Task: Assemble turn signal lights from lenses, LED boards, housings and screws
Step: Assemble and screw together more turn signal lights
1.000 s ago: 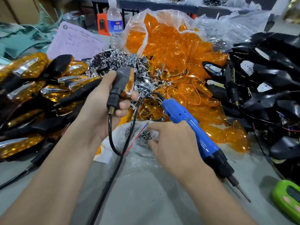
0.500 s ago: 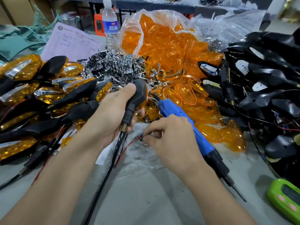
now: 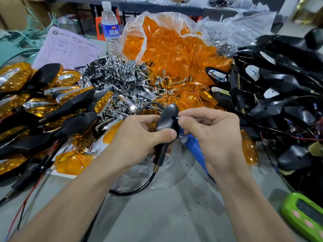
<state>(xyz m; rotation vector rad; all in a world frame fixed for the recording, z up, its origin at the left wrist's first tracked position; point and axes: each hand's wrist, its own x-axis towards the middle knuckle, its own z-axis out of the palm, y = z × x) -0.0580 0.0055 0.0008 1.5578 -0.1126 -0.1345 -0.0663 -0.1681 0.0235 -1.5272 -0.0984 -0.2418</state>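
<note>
Black plastic signal housing [image 3: 167, 119] gripped in left hand [image 3: 139, 137] above bench, right hand [image 3: 212, 132] pinching small silver screw [image 3: 177, 117] at its hole while palming blue electric screwdriver [image 3: 194, 148]; screw could slip, drop.

Grey counter [image 3: 157, 215] filling the foreground, dusted with dark specks, a second long dark table [image 3: 157, 7] across the room at 12 o'clock, brown cardboard boxes [image 3: 15, 11] stacked at 10 o'clock, pale wall [image 3: 288, 4] at 1 o'clock, flat even light
</note>
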